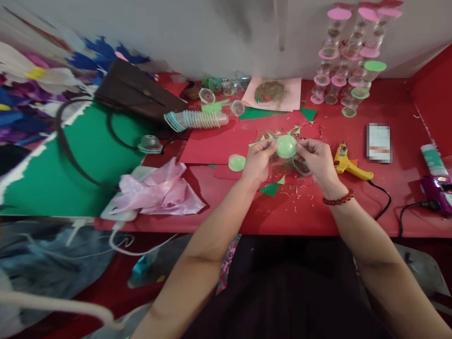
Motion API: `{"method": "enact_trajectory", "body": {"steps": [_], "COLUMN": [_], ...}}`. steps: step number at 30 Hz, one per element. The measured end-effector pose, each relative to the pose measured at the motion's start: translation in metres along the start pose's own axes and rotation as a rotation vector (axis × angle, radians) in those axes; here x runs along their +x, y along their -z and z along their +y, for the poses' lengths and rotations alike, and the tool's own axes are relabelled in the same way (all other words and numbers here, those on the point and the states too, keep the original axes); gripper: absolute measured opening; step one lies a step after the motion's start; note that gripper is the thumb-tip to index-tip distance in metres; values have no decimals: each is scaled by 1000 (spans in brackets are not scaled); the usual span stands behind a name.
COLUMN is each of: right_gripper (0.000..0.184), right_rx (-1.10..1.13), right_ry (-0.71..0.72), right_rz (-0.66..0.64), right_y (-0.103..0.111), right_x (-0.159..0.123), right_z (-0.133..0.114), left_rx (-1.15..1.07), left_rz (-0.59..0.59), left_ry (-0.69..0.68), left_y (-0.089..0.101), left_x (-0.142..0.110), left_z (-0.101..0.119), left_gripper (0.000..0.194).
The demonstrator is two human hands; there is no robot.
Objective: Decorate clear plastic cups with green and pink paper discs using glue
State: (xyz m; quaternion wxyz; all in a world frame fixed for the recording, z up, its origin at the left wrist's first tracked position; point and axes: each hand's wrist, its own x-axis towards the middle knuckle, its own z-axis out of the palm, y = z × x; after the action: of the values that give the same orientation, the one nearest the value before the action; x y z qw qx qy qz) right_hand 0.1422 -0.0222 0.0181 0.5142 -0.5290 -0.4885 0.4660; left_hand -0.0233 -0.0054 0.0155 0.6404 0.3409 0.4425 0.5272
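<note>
Both hands hold a small light-green round piece (286,146) with a shiny, clear-looking surface, raised over the red table. My left hand (259,157) pinches its left edge between thumb and fingers. On the opposite edge, my right hand (315,157) grips it the same way, a beaded bracelet at the wrist. Partly hidden below the hands are what look like scissor handles (301,167). Another light-green round piece (237,163) lies left of my left hand. Green paper scraps (271,189) and thin trimmings are scattered around.
A yellow glue gun (351,164) lies to the right. Stacked clear cups with pink and green discs (339,81) stand at the back right. Nested plastic cups (197,120) lie behind, left of the hands. A pink plastic bag (158,190) and brown handbag (136,92) are leftward.
</note>
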Motion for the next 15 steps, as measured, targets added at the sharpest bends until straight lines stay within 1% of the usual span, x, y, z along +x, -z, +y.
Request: {"method": "enact_trajectory", "body": {"steps": [3, 6, 11, 15], "right_gripper": [22, 23, 16, 7], "right_rx": [16, 44, 133, 170], "right_ry": [-24, -45, -93, -98], "right_rz": [38, 36, -6, 16], "right_y": [2, 4, 1, -4], "right_x": [4, 6, 4, 2], "right_z": [2, 2, 0, -1], "left_rx": [-12, -48, -39, 3], "left_rz": [-72, -76, 1, 10], "left_ry": [96, 123, 21, -59], "left_y": [0, -2, -5, -5], "left_x": [0, -2, -4, -3], "left_z": [2, 5, 3, -3], "left_gripper": [6, 5, 9, 15]}}
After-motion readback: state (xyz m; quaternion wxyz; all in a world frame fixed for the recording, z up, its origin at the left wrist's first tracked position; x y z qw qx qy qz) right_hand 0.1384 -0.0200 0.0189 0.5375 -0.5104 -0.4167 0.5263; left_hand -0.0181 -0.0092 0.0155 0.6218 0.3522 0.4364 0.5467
